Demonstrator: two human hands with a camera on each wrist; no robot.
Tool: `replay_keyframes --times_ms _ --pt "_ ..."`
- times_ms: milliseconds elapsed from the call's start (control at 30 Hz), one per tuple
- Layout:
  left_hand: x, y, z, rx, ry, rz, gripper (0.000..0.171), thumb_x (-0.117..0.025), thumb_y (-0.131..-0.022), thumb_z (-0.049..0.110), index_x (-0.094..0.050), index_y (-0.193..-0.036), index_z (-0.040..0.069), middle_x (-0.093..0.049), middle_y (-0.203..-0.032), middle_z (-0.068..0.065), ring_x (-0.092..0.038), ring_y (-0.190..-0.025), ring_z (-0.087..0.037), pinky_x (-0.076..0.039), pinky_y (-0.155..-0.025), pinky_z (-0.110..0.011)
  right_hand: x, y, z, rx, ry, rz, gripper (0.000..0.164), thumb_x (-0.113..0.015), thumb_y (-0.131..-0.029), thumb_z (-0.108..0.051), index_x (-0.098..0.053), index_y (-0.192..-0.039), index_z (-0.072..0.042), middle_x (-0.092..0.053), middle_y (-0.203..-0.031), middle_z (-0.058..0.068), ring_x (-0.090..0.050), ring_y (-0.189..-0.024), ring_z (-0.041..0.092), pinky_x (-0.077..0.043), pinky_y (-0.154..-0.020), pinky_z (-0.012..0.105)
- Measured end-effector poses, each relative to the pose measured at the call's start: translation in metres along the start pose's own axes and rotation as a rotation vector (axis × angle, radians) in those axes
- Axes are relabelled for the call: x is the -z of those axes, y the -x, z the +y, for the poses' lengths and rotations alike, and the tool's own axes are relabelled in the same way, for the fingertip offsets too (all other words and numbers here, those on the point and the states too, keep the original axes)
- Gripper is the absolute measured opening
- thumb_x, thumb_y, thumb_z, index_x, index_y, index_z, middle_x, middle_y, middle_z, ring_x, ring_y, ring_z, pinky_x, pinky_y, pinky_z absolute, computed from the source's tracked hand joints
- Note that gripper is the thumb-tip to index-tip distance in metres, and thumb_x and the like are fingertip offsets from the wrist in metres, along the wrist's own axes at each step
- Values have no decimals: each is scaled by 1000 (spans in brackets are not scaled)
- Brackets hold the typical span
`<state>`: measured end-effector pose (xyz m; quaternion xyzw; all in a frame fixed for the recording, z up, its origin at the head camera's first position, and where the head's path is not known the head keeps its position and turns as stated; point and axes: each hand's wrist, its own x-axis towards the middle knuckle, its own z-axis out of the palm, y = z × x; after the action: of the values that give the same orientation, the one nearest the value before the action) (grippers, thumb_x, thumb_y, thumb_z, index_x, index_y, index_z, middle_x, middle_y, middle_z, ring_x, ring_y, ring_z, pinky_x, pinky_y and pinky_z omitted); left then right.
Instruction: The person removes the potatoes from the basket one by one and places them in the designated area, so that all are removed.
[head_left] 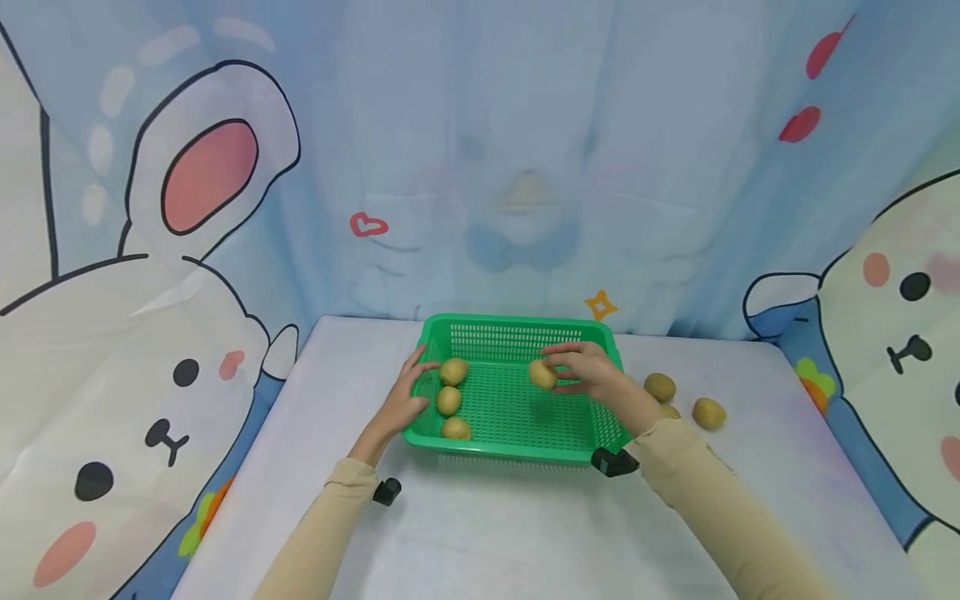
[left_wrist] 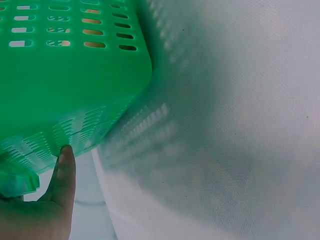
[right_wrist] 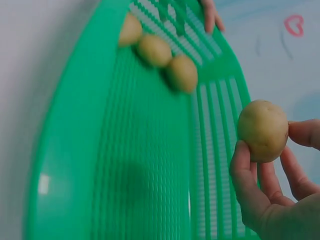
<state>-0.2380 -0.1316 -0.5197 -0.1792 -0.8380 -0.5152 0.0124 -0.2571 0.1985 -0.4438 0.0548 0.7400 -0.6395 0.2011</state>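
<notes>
A green plastic basket (head_left: 510, 451) stands on the table with three potatoes lined up along its left inner side: a far one (head_left: 453, 372), a middle one (head_left: 449, 402) and a near one (head_left: 456, 429). My right hand (head_left: 588, 367) holds another potato (right_wrist: 263, 131) between thumb and fingers, above the basket floor towards the right. At the basket's left rim is my left hand (head_left: 401, 402), its fingers spread. In the left wrist view one straight finger (left_wrist: 65, 170) lies against the outer wall; the rim hides part of that hand.
Right of the basket, loose potatoes lie on the white-covered table (head_left: 480, 533): one behind (head_left: 660, 387), one partly covered by the right forearm (head_left: 669, 412), and one further right (head_left: 709, 413). A patterned blue curtain (head_left: 450, 167) hangs behind the table.
</notes>
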Motion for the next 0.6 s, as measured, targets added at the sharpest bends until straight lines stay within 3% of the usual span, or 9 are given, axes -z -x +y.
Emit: replay_keyframes --times_ms 100,233,400,600 --pt "0 1 -1 -2 5 -3 69 -47 -68 -7 -51 -137 -3 -11 -165 -10 -8 -150 -36 -20 -111 -65 27 6 4 -4 -17 9 53 -57 -98 -15 -42 -146 2 -37 -149 25 -45 -130 42 -50 -95 46" --pt "1 1 -1 -5 10 -6 69 -48 -68 -10 -52 -137 -2 -10 -165 -10 -7 -150 -36 -21 -110 -65 63 14 9 -26 -13 59 59 -59 -98 -18 -37 -149 3 -33 -151 24 -40 -134 42 -53 -91 40" --pt "2 5 2 -15 6 5 69 -47 -69 -14 -51 -137 -4 -11 -164 -15 -7 -149 -38 -23 -108 -66 105 25 17 -64 -20 116 53 -59 -98 -21 -45 -144 0 -42 -142 17 -40 -133 38 -54 -89 37" --pt "9 12 28 -9 0 -11 67 -46 -69 -15 -49 -136 -9 -10 -162 -24 -6 -148 -44 -21 -109 -67 146 39 31 -124 -17 162 41 -57 -99 -23 -51 -135 -6 -50 -125 6 -43 -127 35 -53 -92 39"
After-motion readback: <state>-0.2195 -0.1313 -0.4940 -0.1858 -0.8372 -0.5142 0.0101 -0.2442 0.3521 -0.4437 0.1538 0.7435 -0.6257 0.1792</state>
